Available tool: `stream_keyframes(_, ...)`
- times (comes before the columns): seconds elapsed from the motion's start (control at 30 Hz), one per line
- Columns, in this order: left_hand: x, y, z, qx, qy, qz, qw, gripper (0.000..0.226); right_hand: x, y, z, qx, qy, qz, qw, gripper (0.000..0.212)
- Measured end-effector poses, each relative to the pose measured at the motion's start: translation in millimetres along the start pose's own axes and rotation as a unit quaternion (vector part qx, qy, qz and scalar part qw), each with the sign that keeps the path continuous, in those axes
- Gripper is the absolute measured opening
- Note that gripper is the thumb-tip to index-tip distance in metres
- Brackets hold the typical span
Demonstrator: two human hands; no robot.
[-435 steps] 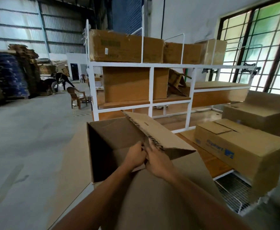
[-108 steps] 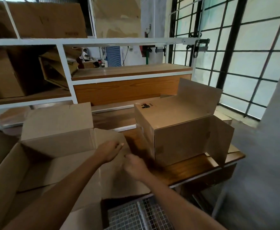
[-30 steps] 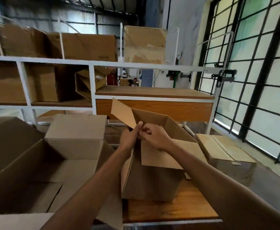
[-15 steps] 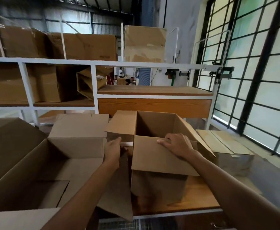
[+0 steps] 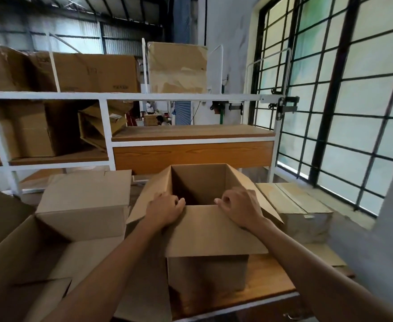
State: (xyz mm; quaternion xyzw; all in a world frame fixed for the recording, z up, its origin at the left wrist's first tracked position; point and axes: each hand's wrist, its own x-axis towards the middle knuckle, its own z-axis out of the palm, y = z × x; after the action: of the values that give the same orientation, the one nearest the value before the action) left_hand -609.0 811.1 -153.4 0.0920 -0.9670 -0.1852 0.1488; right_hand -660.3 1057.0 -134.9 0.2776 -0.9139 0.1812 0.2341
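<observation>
A small open cardboard box (image 5: 208, 273) stands upright on a wooden table top (image 5: 267, 277), its four top flaps folded outward. My left hand (image 5: 165, 209) grips the near rim at the left corner, fingers curled over the fold. At the right end of the same rim my right hand (image 5: 239, 206) grips it too, fingers curled over the edge. The near flap hangs toward me below both hands. The inside of the box looks dark and holds nothing I can see.
A large open cardboard box (image 5: 28, 256) lies at the left, its flap raised. A closed carton (image 5: 300, 212) sits to the right. Behind stands a white rack (image 5: 125, 96) loaded with cartons. A barred window (image 5: 344, 94) fills the right side.
Both hands have moved onto the near rim of the small box, and its flaps have been spread outward. The camera has come closer above the box.
</observation>
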Motion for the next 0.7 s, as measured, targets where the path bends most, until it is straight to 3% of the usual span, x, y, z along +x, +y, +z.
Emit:
stream_keyframes(0.1,22.8,5.1,-11.5,0.049,-0.054,-0.002,0.997,0.034,15.1,27.0,-3.8,-0.044,-0.038,0.096,0.994,0.032)
stream_keyframes(0.2,42.4,3.1,-7.2,0.024,-0.106,-0.045,0.993,0.033,16.4,37.5,0.8,0.077,-0.1,0.203,0.971,0.045)
stream_keyframes(0.3,52.5,-0.9,1.6,-0.002,-0.134,-0.062,0.989,0.043,15.9,42.5,10.4,0.16,-0.068,0.196,0.965,0.034)
stream_keyframes(0.4,53.1,-9.8,8.1,-0.002,-0.108,-0.078,0.991,0.026,19.1,45.7,13.7,0.193,-0.064,0.177,0.963,0.035)
stream_keyframes(0.7,34.3,10.7,0.8,0.004,0.001,-0.092,0.996,0.016,22.4,57.7,19.0,0.214,-0.084,0.145,0.962,0.031)
